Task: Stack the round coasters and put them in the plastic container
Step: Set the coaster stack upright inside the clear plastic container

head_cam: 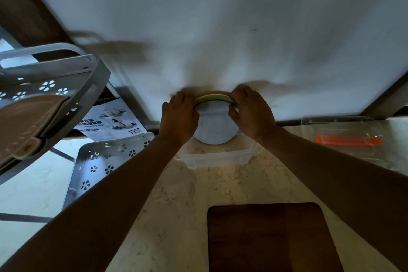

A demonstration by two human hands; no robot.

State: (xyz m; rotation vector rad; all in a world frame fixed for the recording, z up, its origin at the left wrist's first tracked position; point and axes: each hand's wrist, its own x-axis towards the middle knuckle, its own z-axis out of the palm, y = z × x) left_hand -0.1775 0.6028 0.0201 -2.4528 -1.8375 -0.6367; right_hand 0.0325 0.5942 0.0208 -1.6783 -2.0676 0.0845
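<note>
Both hands, left and right, grip the tilted coasters by the edges, above the container.

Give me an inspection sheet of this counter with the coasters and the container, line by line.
Surface: pale marble-look counter, dimly lit.
Job's things: stack of round coasters held tilted on edge over the clear plastic container; grey face toward the camera, green edge layer on top.
Clutter: dark wooden cutting board near the front; clear lid with an orange clip at right; printed leaflet at left.
Hands: left hand and right hand grip opposite sides of the stack.
Cables: nothing seen.
Surroundings: white wall behind; grey perforated rack at left.
</note>
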